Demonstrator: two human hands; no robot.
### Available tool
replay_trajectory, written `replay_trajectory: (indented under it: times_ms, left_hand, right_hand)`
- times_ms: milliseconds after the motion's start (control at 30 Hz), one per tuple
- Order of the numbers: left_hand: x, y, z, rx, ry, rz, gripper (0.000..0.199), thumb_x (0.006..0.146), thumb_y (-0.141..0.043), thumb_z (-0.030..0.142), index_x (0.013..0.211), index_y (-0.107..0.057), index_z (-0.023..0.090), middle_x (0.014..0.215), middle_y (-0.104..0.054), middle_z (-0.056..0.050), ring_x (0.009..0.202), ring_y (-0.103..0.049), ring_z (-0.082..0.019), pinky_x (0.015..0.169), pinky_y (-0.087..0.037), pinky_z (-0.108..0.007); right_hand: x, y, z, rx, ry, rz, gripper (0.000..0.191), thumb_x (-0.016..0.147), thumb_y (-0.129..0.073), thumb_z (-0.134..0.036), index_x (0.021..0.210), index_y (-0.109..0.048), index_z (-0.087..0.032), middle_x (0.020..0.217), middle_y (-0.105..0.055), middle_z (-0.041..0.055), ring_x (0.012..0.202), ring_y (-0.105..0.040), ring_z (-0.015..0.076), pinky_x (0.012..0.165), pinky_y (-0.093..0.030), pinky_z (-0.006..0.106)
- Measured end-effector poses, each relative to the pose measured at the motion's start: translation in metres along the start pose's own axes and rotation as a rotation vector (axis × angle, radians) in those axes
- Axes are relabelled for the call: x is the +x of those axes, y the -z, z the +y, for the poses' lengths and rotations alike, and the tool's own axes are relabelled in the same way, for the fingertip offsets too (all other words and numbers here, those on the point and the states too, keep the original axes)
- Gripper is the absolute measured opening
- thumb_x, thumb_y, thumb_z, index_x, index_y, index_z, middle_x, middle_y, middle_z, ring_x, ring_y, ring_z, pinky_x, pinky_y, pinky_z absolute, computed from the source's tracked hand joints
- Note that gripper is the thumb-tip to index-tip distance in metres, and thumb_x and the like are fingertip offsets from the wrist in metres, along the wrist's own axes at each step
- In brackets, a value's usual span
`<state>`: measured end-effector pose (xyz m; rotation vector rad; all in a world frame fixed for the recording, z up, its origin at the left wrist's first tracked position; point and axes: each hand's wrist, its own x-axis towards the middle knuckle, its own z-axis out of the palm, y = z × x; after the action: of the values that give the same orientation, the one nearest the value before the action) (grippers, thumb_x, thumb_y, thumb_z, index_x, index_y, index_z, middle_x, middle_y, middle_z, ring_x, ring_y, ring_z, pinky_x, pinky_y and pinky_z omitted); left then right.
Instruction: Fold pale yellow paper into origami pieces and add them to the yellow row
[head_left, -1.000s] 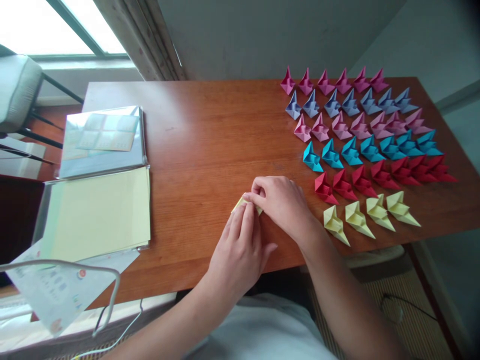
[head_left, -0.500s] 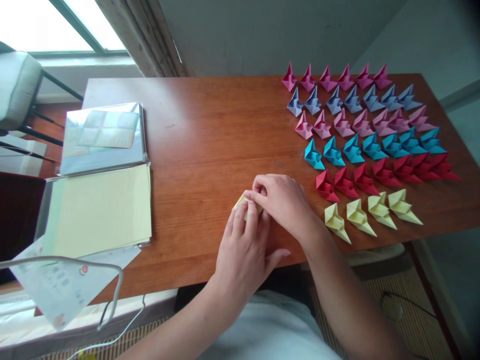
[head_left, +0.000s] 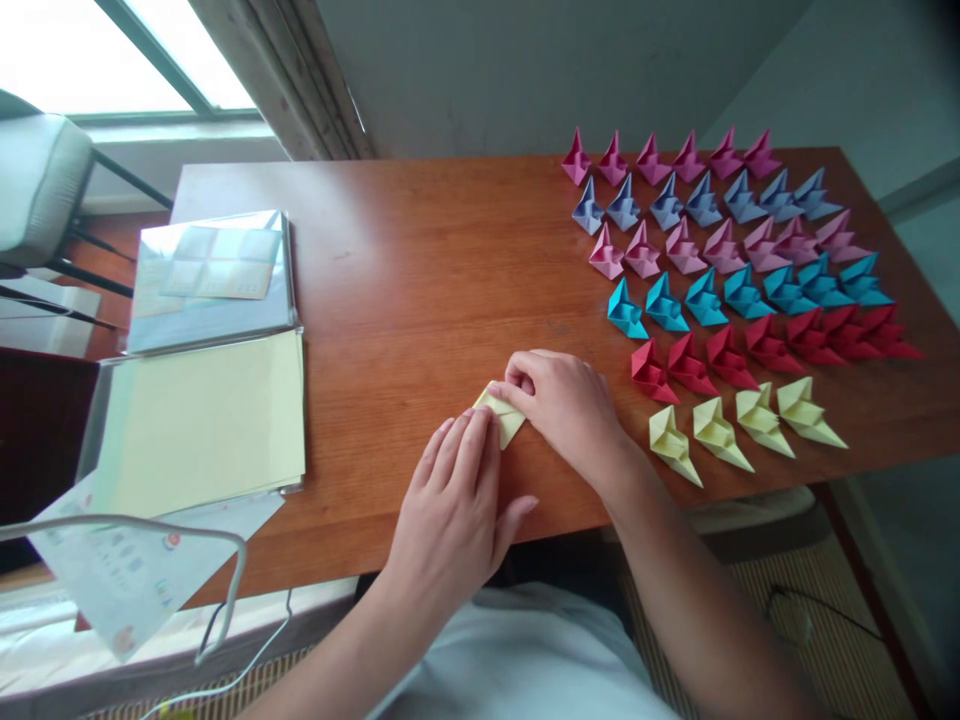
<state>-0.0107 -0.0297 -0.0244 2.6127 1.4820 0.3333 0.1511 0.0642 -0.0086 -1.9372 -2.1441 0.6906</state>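
A small folded piece of pale yellow paper (head_left: 510, 424) lies flat on the wooden table near its front edge. My left hand (head_left: 452, 490) rests palm down at its left, fingers stretched out and fingertips on the paper's left part, thumb apart. From the right, my right hand (head_left: 562, 405) pinches the paper's upper part between thumb and curled fingers. Several folded yellow paper shapes (head_left: 718, 435) stand in a row to the right of my right hand.
Rows of folded red (head_left: 726, 360), blue (head_left: 705, 298), pink (head_left: 684, 247), lilac (head_left: 666, 204) and magenta (head_left: 651, 158) paper cover the right side. At the left lie yellow sheets (head_left: 202, 420), a clear packet (head_left: 154, 300) and a grey curved tube (head_left: 150, 519).
My left hand has slid left and slightly down, uncovering more of the folded yellow paper. My right hand has stayed nearly in place on the paper.
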Motion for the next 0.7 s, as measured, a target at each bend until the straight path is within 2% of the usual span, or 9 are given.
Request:
replay_trajectory:
  times_ms: [233, 400, 567, 700]
  left_hand:
    - [0.011, 0.006, 0.003, 0.022, 0.006, -0.016, 0.076, 0.095, -0.051, 0.060, 0.146, -0.049, 0.003, 0.147, -0.053, -0.025, 0.132, -0.053, -0.038, 0.116, -0.035, -0.055]
    - [0.014, 0.005, 0.004, 0.064, -0.006, -0.006, 0.072, 0.097, -0.050, 0.058, 0.143, -0.052, 0.003, 0.145, -0.056, -0.024, 0.128, -0.055, -0.036, 0.114, -0.035, -0.053]
    - [0.013, 0.002, -0.001, 0.021, -0.002, 0.010, 0.064, 0.098, -0.052, 0.052, 0.143, -0.053, 0.007, 0.142, -0.059, -0.021, 0.126, -0.056, -0.034, 0.114, -0.036, -0.051]
    - [0.011, 0.005, -0.005, 0.020, -0.022, 0.005, 0.057, 0.099, -0.050, 0.045, 0.141, -0.055, 0.007, 0.141, -0.061, -0.019, 0.127, -0.056, -0.032, 0.115, -0.034, -0.049]
  right_hand:
    - [-0.002, -0.001, 0.001, 0.023, 0.001, 0.010, 0.022, 0.091, -0.070, -0.038, 0.076, -0.063, -0.024, 0.076, -0.068, -0.0035, 0.067, -0.057, 0.0143, 0.056, -0.024, 0.029]
    - [-0.009, -0.006, 0.004, 0.031, 0.042, 0.074, 0.024, 0.093, -0.068, -0.037, 0.075, -0.061, -0.024, 0.074, -0.063, -0.0038, 0.066, -0.055, 0.0141, 0.057, -0.028, 0.029]
    - [-0.026, -0.017, 0.012, 0.039, 0.173, 0.189, 0.017, 0.099, -0.060, -0.029, 0.084, -0.063, -0.022, 0.087, -0.065, 0.0013, 0.087, -0.060, 0.0179, 0.075, -0.041, 0.028]
    - [-0.032, -0.023, 0.014, 0.010, 0.197, 0.229, 0.018, 0.102, -0.054, -0.029, 0.089, -0.064, -0.022, 0.090, -0.066, 0.0035, 0.090, -0.058, 0.0199, 0.082, -0.043, 0.030]
